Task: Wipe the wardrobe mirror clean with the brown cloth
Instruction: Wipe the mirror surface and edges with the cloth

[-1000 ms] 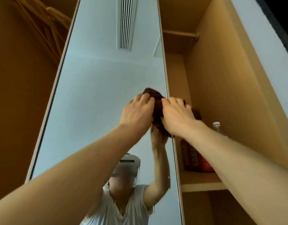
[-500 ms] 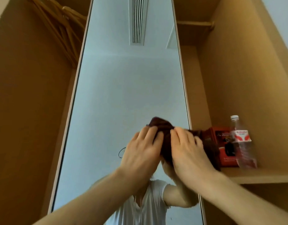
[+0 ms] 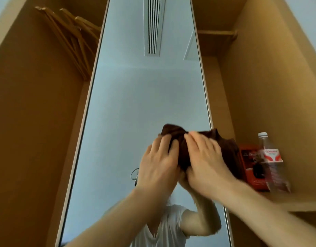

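Observation:
The tall wardrobe mirror (image 3: 136,97) runs up the middle of the head view between wooden panels. A bunched brown cloth (image 3: 182,139) is pressed against the glass near the mirror's right edge. My left hand (image 3: 159,163) and my right hand (image 3: 205,161) lie side by side on the cloth, fingers spread over it and pointing up. Part of the cloth hangs past the right hand over the mirror's frame. The mirror reflects my raised arms and white shirt below the hands.
A clear water bottle (image 3: 271,163) and a red box (image 3: 249,166) stand on a wooden shelf (image 3: 296,204) just right of my hands. Wooden hangers (image 3: 71,40) hang at the upper left. A rail (image 3: 216,32) crosses the right compartment above.
Both hands have slid the cloth down the mirror along its right edge, and my view has tilted so the shelf, bottle and box show more fully.

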The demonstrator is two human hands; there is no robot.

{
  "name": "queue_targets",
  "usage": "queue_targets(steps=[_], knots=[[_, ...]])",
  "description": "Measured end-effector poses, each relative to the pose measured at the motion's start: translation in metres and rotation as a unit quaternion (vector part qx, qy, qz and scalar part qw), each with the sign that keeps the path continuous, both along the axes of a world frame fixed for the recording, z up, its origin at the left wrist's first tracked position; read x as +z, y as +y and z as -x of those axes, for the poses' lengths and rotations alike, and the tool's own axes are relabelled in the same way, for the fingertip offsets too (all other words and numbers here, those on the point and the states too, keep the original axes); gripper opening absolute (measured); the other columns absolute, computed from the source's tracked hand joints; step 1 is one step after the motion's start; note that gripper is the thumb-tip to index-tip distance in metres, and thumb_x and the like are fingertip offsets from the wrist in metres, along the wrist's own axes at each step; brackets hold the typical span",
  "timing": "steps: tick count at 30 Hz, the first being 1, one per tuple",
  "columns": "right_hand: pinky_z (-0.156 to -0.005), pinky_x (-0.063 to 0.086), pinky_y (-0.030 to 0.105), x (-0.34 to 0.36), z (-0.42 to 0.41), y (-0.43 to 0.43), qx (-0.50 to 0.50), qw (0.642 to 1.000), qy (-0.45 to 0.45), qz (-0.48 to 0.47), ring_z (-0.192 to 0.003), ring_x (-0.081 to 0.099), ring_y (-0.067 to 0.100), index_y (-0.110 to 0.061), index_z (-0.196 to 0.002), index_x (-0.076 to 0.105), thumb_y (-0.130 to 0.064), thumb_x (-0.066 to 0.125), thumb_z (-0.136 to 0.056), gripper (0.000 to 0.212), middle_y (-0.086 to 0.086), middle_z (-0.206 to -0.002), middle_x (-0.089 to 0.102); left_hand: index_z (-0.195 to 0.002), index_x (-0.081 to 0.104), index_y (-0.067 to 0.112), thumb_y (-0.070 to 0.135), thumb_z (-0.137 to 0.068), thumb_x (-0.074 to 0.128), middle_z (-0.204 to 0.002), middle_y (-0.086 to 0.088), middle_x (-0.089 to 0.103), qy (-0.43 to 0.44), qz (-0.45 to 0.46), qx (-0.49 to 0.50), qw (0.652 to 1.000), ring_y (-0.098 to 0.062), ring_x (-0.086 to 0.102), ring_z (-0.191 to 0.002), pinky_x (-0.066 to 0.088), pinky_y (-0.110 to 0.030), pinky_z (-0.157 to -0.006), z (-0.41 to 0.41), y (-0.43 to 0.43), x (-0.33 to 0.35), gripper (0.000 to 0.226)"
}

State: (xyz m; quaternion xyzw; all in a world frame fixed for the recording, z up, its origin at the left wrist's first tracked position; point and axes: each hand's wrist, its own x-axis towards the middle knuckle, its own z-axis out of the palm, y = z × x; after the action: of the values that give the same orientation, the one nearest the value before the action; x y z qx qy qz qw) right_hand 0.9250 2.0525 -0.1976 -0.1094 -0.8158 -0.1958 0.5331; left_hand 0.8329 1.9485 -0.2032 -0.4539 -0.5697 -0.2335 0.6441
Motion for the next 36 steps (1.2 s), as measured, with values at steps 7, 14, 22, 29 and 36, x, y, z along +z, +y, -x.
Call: queue_targets(steps=[7,14,22,29,36], knots=[[-0.114,0.005,0.038,0.002,0.007,0.005,0.006,1.000,-0.007,-0.021,-0.140,0.008,0.018,-0.014,-0.148,0.012,-0.041,0.047,-0.083,0.078,0.000,-0.153,0.012,-0.104,0.067,0.002,0.015,-0.065,0.067,-0.101,-0.015,0.063,0.032,0.025,0.034,0.999,-0.034,0.060,-0.091,0.050,-0.037,-0.066,0.007,-0.010,0.002,0.041],[-0.114,0.008,0.042,0.057,0.005,-0.005,0.020,1.000,0.001,0.018,-0.140,0.013,0.023,-0.014,-0.148,0.014,-0.031,0.050,-0.086,0.073,0.002,-0.152,0.017,-0.110,0.062,0.009,0.019,-0.076,0.061,-0.116,-0.009,0.056,0.008,-0.032,0.030,0.999,-0.029,0.049,-0.107,0.036,-0.029,-0.068,0.006,-0.001,0.052,0.035],[-0.104,0.036,0.050,-0.046,0.012,-0.015,-0.010,0.999,-0.032,-0.038,-0.129,0.043,0.031,-0.003,-0.138,0.042,-0.035,0.071,-0.071,0.079,0.015,-0.140,0.044,-0.106,0.069,0.004,0.025,-0.067,0.072,-0.103,-0.011,0.060,0.101,0.046,-0.047,0.993,-0.028,0.055,-0.084,0.045,-0.033,-0.066,0.048,-0.029,-0.032,0.044],[-0.111,0.013,0.043,0.055,0.014,-0.011,-0.006,1.000,-0.019,-0.011,-0.139,0.015,0.024,-0.013,-0.147,0.014,-0.030,0.049,-0.088,0.071,0.004,-0.152,0.015,-0.101,0.070,0.011,0.025,-0.070,0.072,-0.105,-0.011,0.061,0.039,-0.010,0.001,0.999,-0.033,0.056,-0.093,0.045,-0.034,-0.065,0.026,-0.021,0.051,0.035],[-0.116,0.010,0.044,0.040,0.020,-0.016,0.000,1.000,0.002,-0.005,-0.141,0.011,0.023,-0.013,-0.148,0.010,-0.026,0.050,-0.088,0.073,0.004,-0.153,0.012,-0.108,0.067,0.009,0.019,-0.067,0.073,-0.108,-0.010,0.060,0.000,-0.010,-0.008,1.000,-0.031,0.055,-0.097,0.048,-0.035,-0.069,0.025,-0.022,0.036,0.043]])
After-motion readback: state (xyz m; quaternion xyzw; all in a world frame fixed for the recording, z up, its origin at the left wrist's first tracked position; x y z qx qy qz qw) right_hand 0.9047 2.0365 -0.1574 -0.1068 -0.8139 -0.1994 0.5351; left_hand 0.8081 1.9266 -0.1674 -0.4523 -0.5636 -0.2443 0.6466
